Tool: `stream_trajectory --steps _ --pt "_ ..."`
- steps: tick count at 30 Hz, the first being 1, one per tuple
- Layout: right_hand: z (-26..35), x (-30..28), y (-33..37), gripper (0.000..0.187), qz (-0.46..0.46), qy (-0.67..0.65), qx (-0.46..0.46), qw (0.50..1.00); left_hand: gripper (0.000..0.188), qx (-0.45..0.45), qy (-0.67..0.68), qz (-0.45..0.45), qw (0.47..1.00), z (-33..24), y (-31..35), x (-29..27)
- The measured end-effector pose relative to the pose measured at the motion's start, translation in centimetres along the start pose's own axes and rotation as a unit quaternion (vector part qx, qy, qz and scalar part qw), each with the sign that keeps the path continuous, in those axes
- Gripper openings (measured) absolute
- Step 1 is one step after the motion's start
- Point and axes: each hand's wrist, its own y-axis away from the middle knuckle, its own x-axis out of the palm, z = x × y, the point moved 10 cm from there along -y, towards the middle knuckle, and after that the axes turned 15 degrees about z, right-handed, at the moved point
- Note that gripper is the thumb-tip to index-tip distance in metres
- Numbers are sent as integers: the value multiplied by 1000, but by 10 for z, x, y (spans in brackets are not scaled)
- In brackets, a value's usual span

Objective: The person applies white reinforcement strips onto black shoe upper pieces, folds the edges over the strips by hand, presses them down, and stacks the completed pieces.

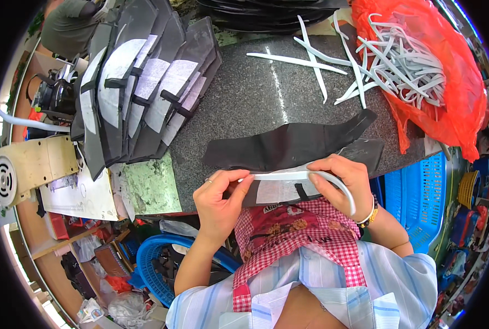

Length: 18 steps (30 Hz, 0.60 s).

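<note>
A narrow white foam-like strip (288, 176) is stretched between my two hands. My left hand (220, 200) pinches its left end between thumb and fingers. With thumb and fingers, my right hand (340, 183) grips it farther along, and the free end curls down past the palm. Below the strip lies a dark panel with a whitish patch (277, 192) and a short black tab (301, 191), partly covered by my hands. Just beyond, a long curved black piece (288, 145) rests on the speckled dark work surface (233, 98).
Overlapping dark panels with white patches (151, 82) are piled at left, beside a beige machine part (33, 170). Loose white strips (310, 60) lie at the far right, next to a red plastic bag (464, 93) full of them. Blue baskets (420, 192) stand below the surface.
</note>
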Motion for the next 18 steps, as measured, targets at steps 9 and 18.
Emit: stream_trajectory --steps 9,18 --pt "-23 18 -15 14 29 83 88 992 8 -112 40 -15 993 49 -1 -2" --pt "-34 23 -18 20 54 127 112 984 22 269 -417 19 868 -71 18 58"
